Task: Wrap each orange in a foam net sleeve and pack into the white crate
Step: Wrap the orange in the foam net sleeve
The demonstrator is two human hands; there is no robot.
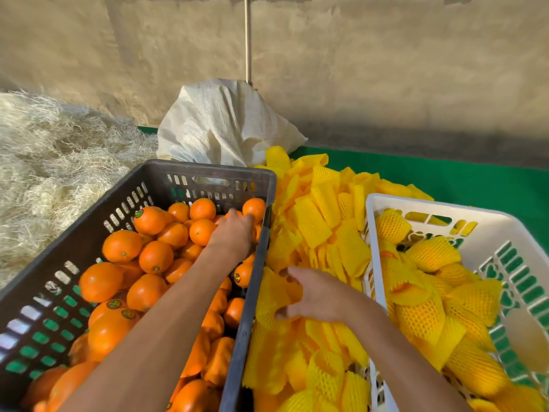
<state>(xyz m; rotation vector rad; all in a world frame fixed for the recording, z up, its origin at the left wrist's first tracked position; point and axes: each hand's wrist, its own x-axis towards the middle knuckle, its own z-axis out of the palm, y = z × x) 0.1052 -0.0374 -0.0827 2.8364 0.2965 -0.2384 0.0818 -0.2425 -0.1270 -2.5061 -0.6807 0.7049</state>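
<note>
left hand [234, 233] curls on a round orange [237, 215]; right hand [309, 295] pinches a yellow foam net sleeve [274, 292]. risk: grabbing two stuck sleeves.

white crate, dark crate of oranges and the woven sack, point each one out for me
white crate [395, 200]: head view, on its bare far rim
dark crate [208, 166]: head view, on its far rim
woven sack [219, 123]: head view, on the middle of its cloth
</note>
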